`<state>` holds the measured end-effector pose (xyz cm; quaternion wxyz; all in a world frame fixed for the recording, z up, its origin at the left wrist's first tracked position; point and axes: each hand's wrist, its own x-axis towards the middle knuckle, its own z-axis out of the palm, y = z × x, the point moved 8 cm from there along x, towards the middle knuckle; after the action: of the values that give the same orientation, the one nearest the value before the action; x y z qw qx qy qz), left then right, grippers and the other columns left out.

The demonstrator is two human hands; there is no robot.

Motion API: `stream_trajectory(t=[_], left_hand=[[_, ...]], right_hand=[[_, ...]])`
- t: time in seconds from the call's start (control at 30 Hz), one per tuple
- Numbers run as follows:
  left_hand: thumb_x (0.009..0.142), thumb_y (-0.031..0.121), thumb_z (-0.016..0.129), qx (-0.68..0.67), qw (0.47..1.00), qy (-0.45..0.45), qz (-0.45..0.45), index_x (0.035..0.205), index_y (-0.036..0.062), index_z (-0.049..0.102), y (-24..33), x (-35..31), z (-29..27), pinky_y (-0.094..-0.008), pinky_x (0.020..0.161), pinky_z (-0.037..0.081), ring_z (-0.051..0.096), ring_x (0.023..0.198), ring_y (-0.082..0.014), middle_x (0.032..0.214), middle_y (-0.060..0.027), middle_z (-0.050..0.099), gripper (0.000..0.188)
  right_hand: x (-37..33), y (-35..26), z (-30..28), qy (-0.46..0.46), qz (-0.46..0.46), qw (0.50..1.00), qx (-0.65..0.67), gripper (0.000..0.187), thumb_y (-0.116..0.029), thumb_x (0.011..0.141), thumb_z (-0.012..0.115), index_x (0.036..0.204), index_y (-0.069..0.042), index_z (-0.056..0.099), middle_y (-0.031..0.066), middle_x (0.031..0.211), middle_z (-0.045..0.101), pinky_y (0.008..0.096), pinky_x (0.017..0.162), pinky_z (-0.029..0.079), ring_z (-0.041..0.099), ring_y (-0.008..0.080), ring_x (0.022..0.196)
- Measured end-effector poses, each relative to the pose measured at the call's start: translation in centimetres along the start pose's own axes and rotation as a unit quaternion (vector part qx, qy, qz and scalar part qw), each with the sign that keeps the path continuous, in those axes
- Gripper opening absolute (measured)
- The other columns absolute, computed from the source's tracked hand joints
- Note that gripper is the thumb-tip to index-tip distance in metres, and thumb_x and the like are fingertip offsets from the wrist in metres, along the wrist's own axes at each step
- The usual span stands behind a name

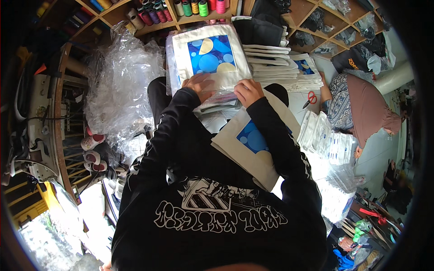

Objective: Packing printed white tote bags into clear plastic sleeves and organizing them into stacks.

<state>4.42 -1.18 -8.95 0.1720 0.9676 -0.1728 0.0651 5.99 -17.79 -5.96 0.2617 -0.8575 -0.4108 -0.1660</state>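
In front of me lies a cream cloth bag (181, 54) with a blue and yellow circle print, on top of a pile and covered by clear plastic (221, 86). My left hand (199, 86) rests on its near edge, fingers stretched over the plastic. At the near right corner my right hand (248, 91) has its fingers curled and pinched on the plastic's edge. Another printed cream bag (230, 131) lies across my right thigh, partly hidden under my right forearm.
Crumpled clear plastic (120, 90) is heaped at left. Folded cream bags (271, 61) are stacked at right, near red-handled scissors (312, 97). A person (366, 104) bends beside wrapped packs (339, 147). Thread spools (194, 8) fill the shelf ahead.
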Motion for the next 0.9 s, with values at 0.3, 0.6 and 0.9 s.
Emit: stream_trajectory(t=[0.3,0.6,0.9], left_hand=[[0.065,0.02,0.071,-0.065,0.996,0.043,0.04,0.098,0.017,0.059,-0.8,-1.1,0.0,-0.0411,0.088,0.041,0.047,0.111,-0.0299,0.117,-0.0056,0.051,0.035],[0.059,0.006,0.073,-0.188,0.979,0.023,0.073,0.101,0.013,0.06,-3.2,-1.7,1.3,-0.0398,0.097,0.035,0.042,0.116,-0.0306,0.119,-0.0102,0.05,0.045],[0.053,0.036,0.078,-0.05,0.985,-0.062,-0.151,0.132,0.0305,0.03,-4.2,-4.6,-1.5,-0.046,0.103,0.019,0.014,0.131,-0.0266,0.142,-0.0089,0.014,0.092]], right_hand=[[0.9,3.6,1.6,-0.079,0.112,0.985,0.102,0.013,-0.018,0.064,0.069,0.072,-0.019,0.059,-0.002,0.087,0.053,0.0367,0.07,0.04,0.052,0.0218,0.085],[0.2,7.2,1.6,-0.092,0.221,0.959,0.15,0.018,-0.016,0.064,0.07,0.076,-0.016,0.058,0.0023,0.086,0.055,0.0349,0.068,0.043,0.056,0.0203,0.079],[0.3,3.4,-2.7,0.038,0.1,0.985,0.135,0.041,-0.018,0.067,0.067,0.106,-0.013,0.053,0.0103,0.102,0.055,0.0347,0.081,0.042,0.051,0.0286,0.095]])
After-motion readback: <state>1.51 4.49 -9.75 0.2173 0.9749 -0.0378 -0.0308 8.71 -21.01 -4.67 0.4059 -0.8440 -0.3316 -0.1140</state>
